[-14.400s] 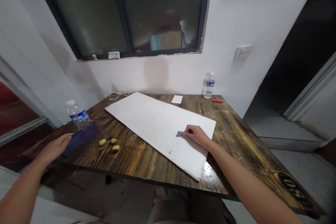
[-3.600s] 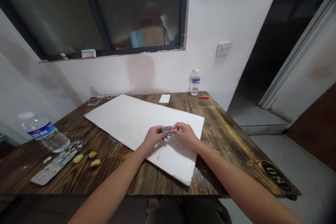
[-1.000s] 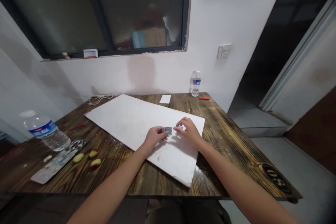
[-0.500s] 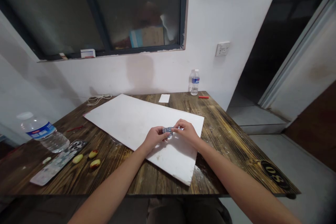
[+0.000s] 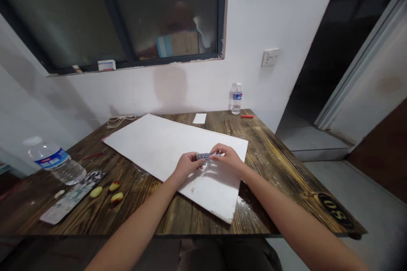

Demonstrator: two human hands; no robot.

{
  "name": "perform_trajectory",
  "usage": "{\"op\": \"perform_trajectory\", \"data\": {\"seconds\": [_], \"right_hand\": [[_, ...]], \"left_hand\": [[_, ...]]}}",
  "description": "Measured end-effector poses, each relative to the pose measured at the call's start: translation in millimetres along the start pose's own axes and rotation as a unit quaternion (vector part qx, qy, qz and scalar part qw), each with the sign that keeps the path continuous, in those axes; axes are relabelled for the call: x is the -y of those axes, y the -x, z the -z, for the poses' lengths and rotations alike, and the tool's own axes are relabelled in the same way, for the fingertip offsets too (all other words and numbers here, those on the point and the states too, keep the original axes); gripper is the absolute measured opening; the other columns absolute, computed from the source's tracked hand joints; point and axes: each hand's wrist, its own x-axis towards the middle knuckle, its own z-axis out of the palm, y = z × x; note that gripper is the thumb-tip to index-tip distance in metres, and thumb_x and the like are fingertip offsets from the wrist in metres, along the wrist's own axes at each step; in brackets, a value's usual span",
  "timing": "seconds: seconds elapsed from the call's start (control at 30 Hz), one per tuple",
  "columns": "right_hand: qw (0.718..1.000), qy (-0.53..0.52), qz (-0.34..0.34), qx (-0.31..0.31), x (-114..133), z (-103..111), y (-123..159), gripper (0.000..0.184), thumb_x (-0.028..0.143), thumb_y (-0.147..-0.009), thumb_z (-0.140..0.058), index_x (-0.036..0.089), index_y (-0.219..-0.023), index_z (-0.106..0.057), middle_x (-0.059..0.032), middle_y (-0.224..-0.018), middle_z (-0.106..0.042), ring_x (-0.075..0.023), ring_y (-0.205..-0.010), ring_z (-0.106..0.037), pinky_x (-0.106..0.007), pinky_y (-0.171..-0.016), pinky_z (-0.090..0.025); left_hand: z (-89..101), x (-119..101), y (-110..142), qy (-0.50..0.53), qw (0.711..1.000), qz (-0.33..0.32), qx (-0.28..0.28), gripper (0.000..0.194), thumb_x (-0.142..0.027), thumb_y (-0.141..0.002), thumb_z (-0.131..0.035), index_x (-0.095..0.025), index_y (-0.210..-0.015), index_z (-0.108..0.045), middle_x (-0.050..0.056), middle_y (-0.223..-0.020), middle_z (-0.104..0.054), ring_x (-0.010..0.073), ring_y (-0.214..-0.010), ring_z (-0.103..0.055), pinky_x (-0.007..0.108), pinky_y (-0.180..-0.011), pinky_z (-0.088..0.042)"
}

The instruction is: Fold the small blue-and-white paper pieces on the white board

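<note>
Between my two hands is a small, flat, blue-grey patterned piece (image 5: 204, 158); its exact kind is too small to make out. My left hand (image 5: 187, 166) pinches its left end between thumb and fingers. On the other end, the fingertips of my right hand (image 5: 228, 158) are closed in a pinch. Both hands are just over the near right part of a white board (image 5: 152, 144), which lies aslant on the table. The fingers cover parts of the piece.
The dark wooden table (image 5: 280, 178) carries a large water bottle (image 5: 60, 163) tilted at left, a patterned strip-like case (image 5: 73, 199) and several yellow-brown fruits (image 5: 117, 197). Farther back are a white cable (image 5: 119, 120), a white card (image 5: 199, 118), a small bottle (image 5: 236, 99) and a red stick (image 5: 247, 116).
The held piece has turned slightly between my fingers, showing a more striped side. Both hands stay in nearly the same place, and the view has shifted a little.
</note>
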Motion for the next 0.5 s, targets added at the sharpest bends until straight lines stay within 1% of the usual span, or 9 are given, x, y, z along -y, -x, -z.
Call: {"op": "perform_trajectory", "data": {"seconds": [0.1,0.23,0.27,0.33,0.4,0.5], "right_hand": [[1.0,0.004,-0.022,-0.003,0.9,-5.4,2.0,0.023,0.043,-0.073,-0.066,0.019,-0.071,-0.066,-0.001,-0.072,-0.064,-0.0144,-0.067,-0.055,-0.025,-0.062,-0.042],[0.993,0.02,-0.086,-0.075,-7.0,1.0,-1.6,0.021,0.039,-0.075,-0.064,0.019,-0.07,-0.064,0.0006,-0.065,-0.062,-0.0139,-0.061,-0.053,-0.026,-0.059,-0.04],[0.99,0.042,-0.101,-0.089,-9.8,4.5,-2.9,0.02,0.038,-0.075,-0.063,0.019,-0.07,-0.064,0.0004,-0.065,-0.062,-0.0141,-0.06,-0.053,-0.026,-0.059,-0.04],[0.982,0.117,-0.115,-0.092,-14.6,11.2,-4.3,0.016,0.033,-0.076,-0.063,0.019,-0.068,-0.064,-0.0005,-0.067,-0.063,-0.0149,-0.061,-0.052,-0.026,-0.06,-0.038],[0.971,0.199,-0.113,-0.074,-17.4,15.4,-3.4,0.015,0.029,-0.076,-0.064,0.019,-0.066,-0.064,-0.0027,-0.073,-0.063,-0.0167,-0.07,-0.055,-0.028,-0.065,-0.039],[0.939,0.321,-0.109,-0.057,-17.3,15.5,1.6,0.012,0.029,-0.077,-0.066,0.019,-0.07,-0.067,-0.0063,-0.084,-0.063,-0.0219,-0.085,-0.054,-0.032,-0.074,-0.038]], "left_hand": [[-1.7,0.2,0.7,-0.009,1.0,-0.003,0.018,0.031,-0.042,-0.066,-0.075,-0.013,-0.071,-0.066,0.001,-0.056,-0.062,0.0105,-0.049,-0.053,0.022,-0.049,-0.038],[-2.3,1.3,-0.7,-0.002,1.0,-0.002,0.012,0.029,-0.04,-0.066,-0.075,-0.013,-0.072,-0.065,0.001,-0.057,-0.062,0.0108,-0.05,-0.054,0.022,-0.049,-0.039],[-2.1,1.7,-1.2,0.001,1.0,0.0,0.008,0.029,-0.04,-0.066,-0.075,-0.013,-0.071,-0.065,0.001,-0.056,-0.062,0.0109,-0.05,-0.054,0.022,-0.049,-0.04],[-1.6,2.5,-2.1,0.005,1.0,0.005,0.001,0.029,-0.04,-0.065,-0.076,-0.013,-0.071,-0.065,0.002,-0.056,-0.062,0.011,-0.049,-0.054,0.022,-0.049,-0.04],[-1.0,2.8,-2.4,0.007,1.0,0.006,-0.003,0.03,-0.04,-0.064,-0.076,-0.013,-0.071,-0.065,0.002,-0.056,-0.063,0.0111,-0.049,-0.054,0.023,-0.049,-0.041],[-0.6,2.2,-1.8,0.009,1.0,0.004,-0.004,0.031,-0.041,-0.064,-0.075,-0.013,-0.072,-0.065,0.003,-0.057,-0.064,0.0112,-0.05,-0.054,0.023,-0.049,-0.041]]}}
